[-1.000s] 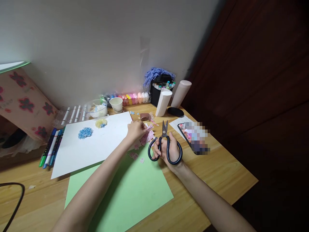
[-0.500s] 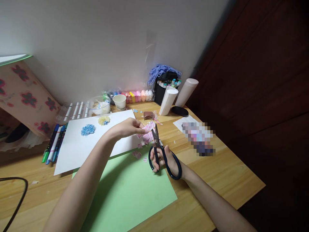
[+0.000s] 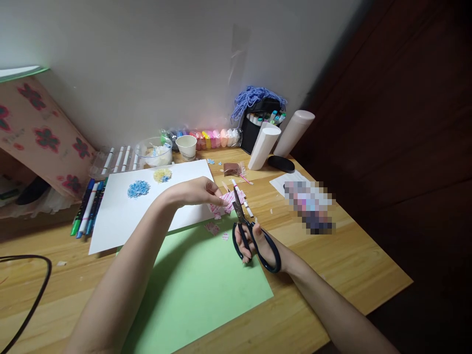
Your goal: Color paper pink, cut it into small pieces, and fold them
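My left hand (image 3: 197, 191) pinches a small piece of pink patterned paper (image 3: 228, 200) just above the desk. My right hand (image 3: 258, 243) grips black-handled scissors (image 3: 246, 228), whose blades point up and away into the pink paper. Both hands hover over the far edge of a light green sheet (image 3: 199, 280). Small pink snippets (image 3: 214, 228) lie on the green sheet under the hands. A white sheet (image 3: 147, 201) to the left carries a blue paper tuft (image 3: 139, 189) and a yellow one (image 3: 162, 175).
Markers (image 3: 88, 206) lie left of the white sheet. At the back stand a clear bowl (image 3: 154, 151), a paper cup (image 3: 186, 146), a row of coloured clay packs (image 3: 214, 138), a black marker holder (image 3: 258, 129) and two white cylinders (image 3: 262, 147). A phone (image 3: 309, 206) lies right.
My right hand turned the scissors from lying on the desk to pointing at the pink paper, and the blades now meet it. My left hand lifted the paper slightly. The view shifted right.
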Demonstrator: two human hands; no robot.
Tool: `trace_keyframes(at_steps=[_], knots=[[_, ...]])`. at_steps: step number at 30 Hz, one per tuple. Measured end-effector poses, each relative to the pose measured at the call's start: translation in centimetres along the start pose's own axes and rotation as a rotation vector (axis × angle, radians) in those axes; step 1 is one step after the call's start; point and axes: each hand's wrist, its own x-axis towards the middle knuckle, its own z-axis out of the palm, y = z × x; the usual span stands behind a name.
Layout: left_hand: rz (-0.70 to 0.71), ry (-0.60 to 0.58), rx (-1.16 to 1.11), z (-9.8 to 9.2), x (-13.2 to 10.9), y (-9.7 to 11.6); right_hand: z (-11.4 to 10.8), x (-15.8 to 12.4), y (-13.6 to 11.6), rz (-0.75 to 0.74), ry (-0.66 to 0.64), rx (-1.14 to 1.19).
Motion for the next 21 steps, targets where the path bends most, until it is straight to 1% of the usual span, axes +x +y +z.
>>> trace_keyframes(at_steps=[4, 9, 12, 21], knots=[[0.007, 0.007, 0.043, -0.25, -0.04, -0.31, 0.21, 0.11, 0.13, 0.019, -0.012, 0.052], [0.01, 0.001, 0.009, -0.64, -0.15, -0.64, 0.46, 0.02, -0.25, 0.036, -0.026, 0.097], [-0.002, -0.009, 0.025, -0.79, -0.26, -0.67, 0.55, -0.07, -0.47, 0.059, -0.051, 0.134], [-0.024, -0.065, 0.064, -0.56, 0.01, -0.63, 0.35, 0.18, 0.25, 0.043, -0.047, 0.01]])
